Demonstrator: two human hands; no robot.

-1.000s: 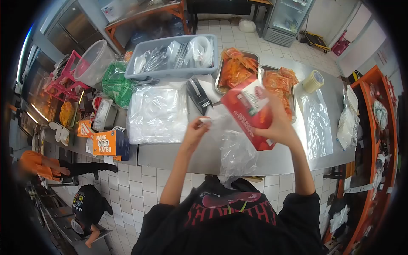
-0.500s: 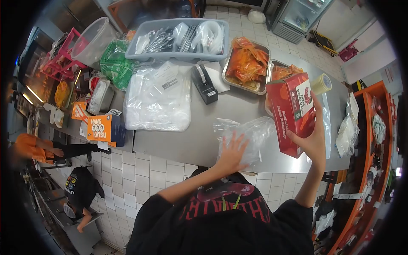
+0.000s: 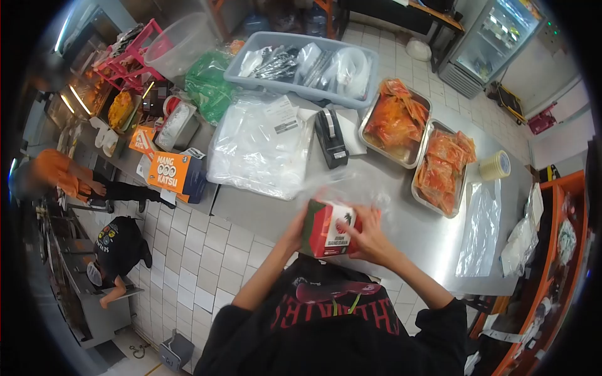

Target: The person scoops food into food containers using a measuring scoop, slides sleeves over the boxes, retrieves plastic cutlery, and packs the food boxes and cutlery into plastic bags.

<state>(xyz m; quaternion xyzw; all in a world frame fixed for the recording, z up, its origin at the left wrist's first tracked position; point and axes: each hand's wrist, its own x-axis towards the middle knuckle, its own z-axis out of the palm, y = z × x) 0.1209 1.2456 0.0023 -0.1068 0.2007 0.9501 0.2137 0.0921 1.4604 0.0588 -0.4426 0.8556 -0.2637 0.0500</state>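
Note:
A red and white cardboard food box (image 3: 331, 229) is upheld at the table's front edge, one end turned toward me. My left hand (image 3: 295, 229) is closed against its left side, the fingertips partly hidden behind it. On the opposite side, my right hand (image 3: 372, 237) grips the box with fingers bent over its edge. Just beyond the box lies a clear plastic bag (image 3: 370, 187), blurred and partly covered by the box; whether the box touches it I cannot tell.
A stack of clear bags (image 3: 260, 156) lies left of a black tape dispenser (image 3: 331, 138). Metal trays of orange packets (image 3: 395, 125) (image 3: 442, 169) stand right. Behind sits a blue-grey bin (image 3: 251, 78) of cutlery packs. An orange box (image 3: 169, 172) is at left; two people work beyond.
The box has come left and toward me from the right side of the table, turned end-on. My left hand has left the flat bag and now holds the box too. The view has shifted.

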